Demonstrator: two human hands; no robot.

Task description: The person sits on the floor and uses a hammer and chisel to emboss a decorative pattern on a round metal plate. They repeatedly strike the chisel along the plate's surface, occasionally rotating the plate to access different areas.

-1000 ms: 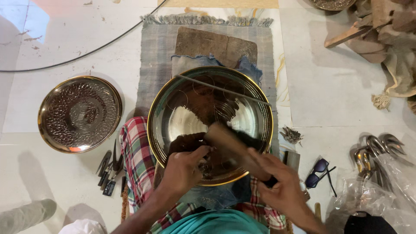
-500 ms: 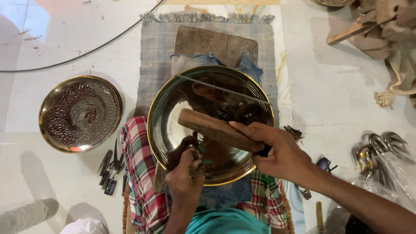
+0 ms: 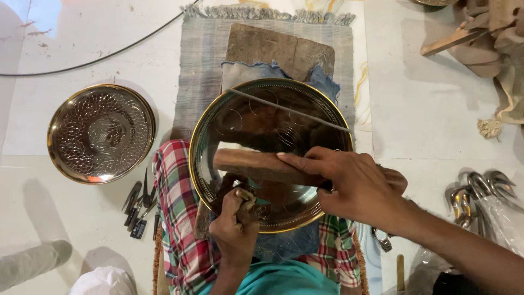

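Note:
A large shiny brass tray (image 3: 273, 109) with a gold rim rests on my lap over blue cloth and a checked cloth. My right hand (image 3: 349, 183) grips a brown wooden mallet (image 3: 251, 164), held level across the tray's middle. My left hand (image 3: 236, 216) is closed around a small metal punch, its tip set on the tray's lower left part. The punch is mostly hidden by my fingers.
A second, finished embossed brass tray (image 3: 101, 133) lies on the floor at left. Small metal tools (image 3: 137, 202) lie beside my left leg. A wooden block (image 3: 278, 49) sits on a grey mat beyond the tray. Metal tools and plastic (image 3: 486, 191) lie at right.
My right hand has carried the mallet up from the tray's lower right to level across its middle. My left hand has shifted slightly down and closed tighter on the punch.

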